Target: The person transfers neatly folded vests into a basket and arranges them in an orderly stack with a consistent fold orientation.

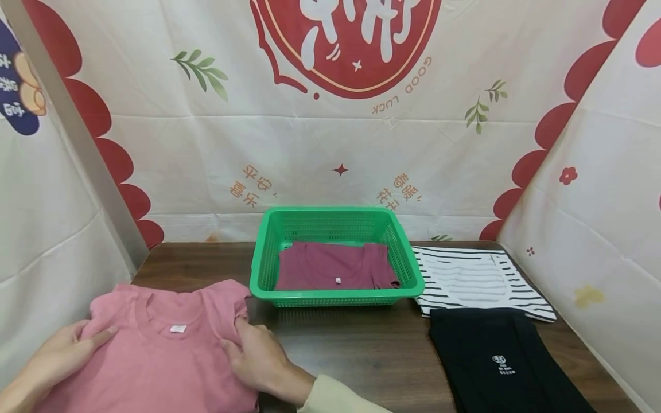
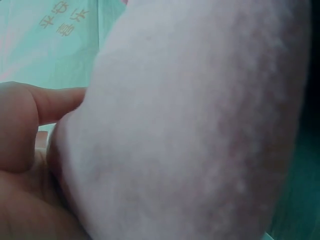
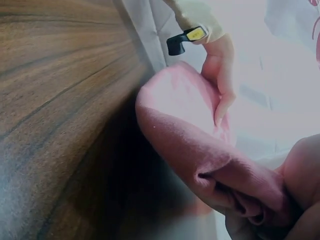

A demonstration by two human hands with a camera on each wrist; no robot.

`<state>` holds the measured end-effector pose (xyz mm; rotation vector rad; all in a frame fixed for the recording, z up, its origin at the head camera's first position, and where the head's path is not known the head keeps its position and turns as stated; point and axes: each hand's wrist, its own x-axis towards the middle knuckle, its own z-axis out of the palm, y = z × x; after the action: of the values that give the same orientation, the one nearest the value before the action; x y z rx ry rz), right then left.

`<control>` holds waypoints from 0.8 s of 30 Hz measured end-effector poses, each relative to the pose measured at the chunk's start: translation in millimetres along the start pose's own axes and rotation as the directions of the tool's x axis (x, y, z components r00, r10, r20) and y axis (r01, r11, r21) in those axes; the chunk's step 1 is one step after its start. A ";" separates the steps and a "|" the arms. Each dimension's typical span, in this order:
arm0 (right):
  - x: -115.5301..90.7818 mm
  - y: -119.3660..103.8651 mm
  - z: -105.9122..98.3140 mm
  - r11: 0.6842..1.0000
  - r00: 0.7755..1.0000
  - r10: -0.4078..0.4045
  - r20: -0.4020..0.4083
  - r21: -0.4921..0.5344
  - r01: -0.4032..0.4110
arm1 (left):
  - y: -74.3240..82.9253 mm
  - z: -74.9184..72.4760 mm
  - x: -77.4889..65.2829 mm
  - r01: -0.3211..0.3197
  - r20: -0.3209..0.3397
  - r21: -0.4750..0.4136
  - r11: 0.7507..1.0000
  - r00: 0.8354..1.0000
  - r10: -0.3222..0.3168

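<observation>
A pink T-shirt (image 1: 170, 355) with a white neck label spans the lower left of the head view, its sleeves folded in. My left hand (image 1: 64, 353) grips its left side, thumb on top of the cloth. On the other side my right hand (image 1: 258, 353) pinches the shirt near the shoulder, fingers curled under the fabric. Pink cloth (image 2: 175, 125) fills most of the left wrist view and hides part of that hand. The right wrist view shows the folded layers of the pink T-shirt (image 3: 185, 145) lifted off the wooden table (image 3: 60, 100).
At the back middle, a green basket (image 1: 338, 295) contains a folded maroon T-shirt (image 1: 330, 267). On the right lie a black-and-white striped garment (image 1: 475, 275) and a folded black garment (image 1: 506, 361). Printed cloth (image 1: 330, 137) hangs behind and along both sides.
</observation>
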<state>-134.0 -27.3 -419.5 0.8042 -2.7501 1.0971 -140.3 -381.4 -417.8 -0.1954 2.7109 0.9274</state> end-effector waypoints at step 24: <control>4.7 -1.1 -29.0 0.996 0.999 -0.012 -0.051 0.086 0.017 | 5.1 -5.9 0.4 -0.012 -0.081 0.011 1.000 0.997 0.013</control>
<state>-141.0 -10.9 -396.1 0.7933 -2.6672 1.2244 -143.0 -381.0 -410.5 -0.2196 2.7937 0.9284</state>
